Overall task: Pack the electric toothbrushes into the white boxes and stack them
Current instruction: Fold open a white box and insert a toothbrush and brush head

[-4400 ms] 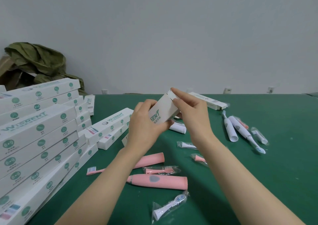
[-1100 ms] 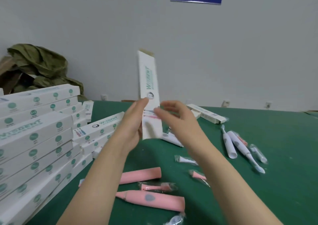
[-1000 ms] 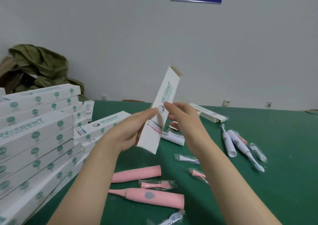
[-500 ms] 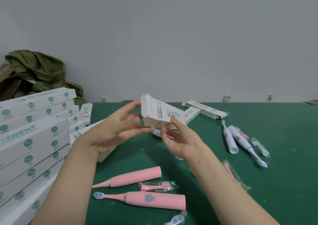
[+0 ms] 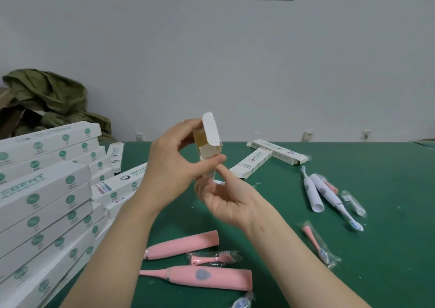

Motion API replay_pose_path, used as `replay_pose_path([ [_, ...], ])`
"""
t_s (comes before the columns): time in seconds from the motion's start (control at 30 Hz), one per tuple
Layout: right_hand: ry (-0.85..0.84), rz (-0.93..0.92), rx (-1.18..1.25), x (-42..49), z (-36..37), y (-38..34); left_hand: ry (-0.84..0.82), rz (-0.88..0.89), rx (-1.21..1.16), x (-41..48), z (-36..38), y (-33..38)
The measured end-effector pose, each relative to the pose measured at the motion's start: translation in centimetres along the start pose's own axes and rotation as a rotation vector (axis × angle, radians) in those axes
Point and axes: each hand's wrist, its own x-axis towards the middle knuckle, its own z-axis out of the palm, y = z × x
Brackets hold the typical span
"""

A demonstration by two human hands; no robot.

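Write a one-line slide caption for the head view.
Left hand grips an open-flapped white box, right hand under it, above pink toothbrushes on a green table.
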Motion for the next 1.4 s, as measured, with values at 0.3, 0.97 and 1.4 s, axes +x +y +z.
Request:
replay_pose_path([
  [0.3, 0.135, -0.634, -0.587, -1.3, 1.3, -1.2, 0.0, 0.048, 0.237, 0.0, 0.9, 0.3],
  [0.97, 0.121, -0.939, -0.941, -3.1, 3.0, 0.3, -0.006, -0.041, -0.036, -0.4, 1.7, -0.3],
  [1.4, 0.234, -1.067, -1.013, -2.5, 2.4, -0.1, -0.102, -0.098, -0.008, -0.7, 2.0, -1.2],
])
